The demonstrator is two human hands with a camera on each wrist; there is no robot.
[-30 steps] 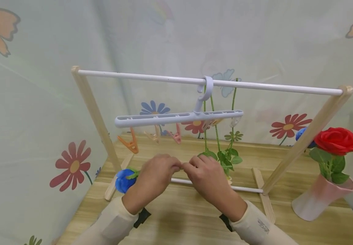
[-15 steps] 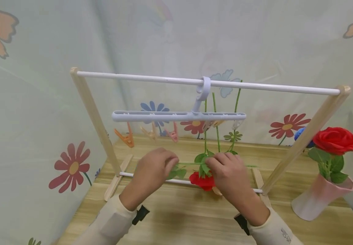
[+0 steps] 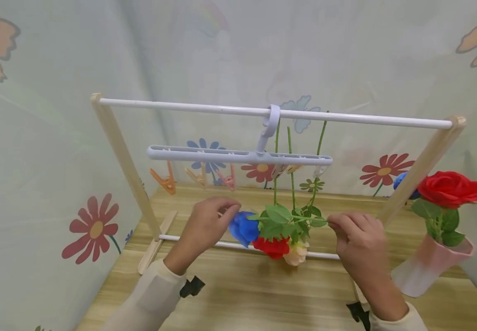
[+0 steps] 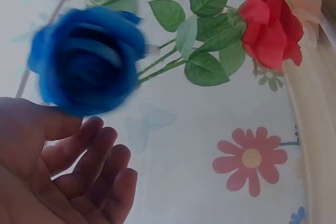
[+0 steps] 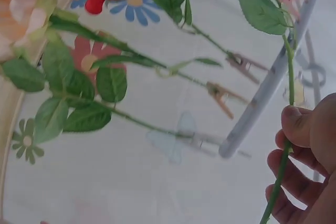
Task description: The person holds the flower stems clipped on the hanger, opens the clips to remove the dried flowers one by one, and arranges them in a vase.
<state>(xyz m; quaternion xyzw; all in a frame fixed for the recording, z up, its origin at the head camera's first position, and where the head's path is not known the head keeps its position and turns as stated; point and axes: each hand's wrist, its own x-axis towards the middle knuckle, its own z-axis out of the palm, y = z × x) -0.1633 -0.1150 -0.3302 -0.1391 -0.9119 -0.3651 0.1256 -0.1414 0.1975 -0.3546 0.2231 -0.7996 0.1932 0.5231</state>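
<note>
My right hand (image 3: 360, 246) pinches the green stem of a blue artificial rose (image 3: 243, 228) between thumb and fingers. This rose lies sideways, its bloom toward my left hand (image 3: 210, 227). The left fingers are loosely bent with nothing between them, close by the bloom; whether they touch it I cannot tell. Behind the held stem, a red rose (image 3: 272, 247) and a cream rose (image 3: 296, 253) hang upside down. Clothespins (image 5: 223, 98) on a pale hanger (image 3: 221, 155) grip several stems. An orange clothespin (image 3: 165, 179), a peach one (image 3: 198, 176) and a pink one (image 3: 227, 178) dangle at its left, holding nothing.
The hanger hooks over the white top bar (image 3: 172, 106) of a wooden rack whose right post (image 3: 422, 168) stands beyond my right hand. At right, a pink-white vase (image 3: 424, 264) holds another red rose (image 3: 453, 189). A patterned curtain (image 3: 35, 138) backs the wooden table (image 3: 238, 294).
My right hand has moved right along the blue rose's stem, away from my left. The blue bloom has shifted right, from behind my left wrist to between the hands. The left hand has let go.
</note>
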